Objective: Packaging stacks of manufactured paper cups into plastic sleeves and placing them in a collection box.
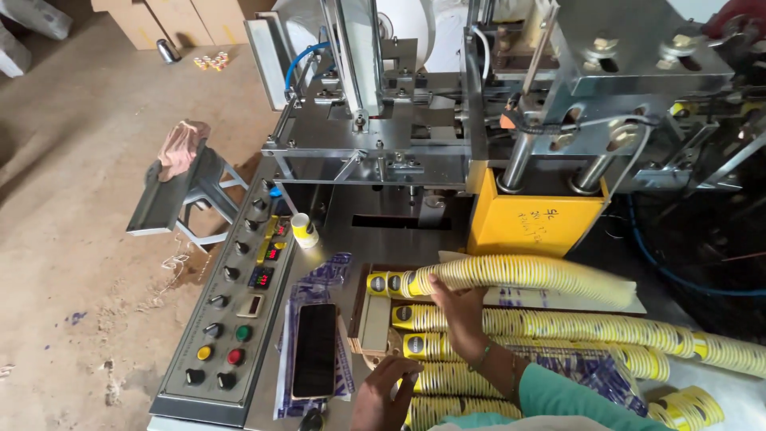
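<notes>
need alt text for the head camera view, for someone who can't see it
A person's right hand lifts a long stack of nested yellow paper cups above more stacks, beside a metal cup-making machine. The left hand rests near a phone by the control panel.

A grey control panel with knobs and coloured buttons ran along the machine's left edge. Just beside it a dark phone lay flat on a printed plastic sleeve. A single paper cup stood upright behind them. On the dusty floor, a metal stool carried a pinkish rag.
</notes>
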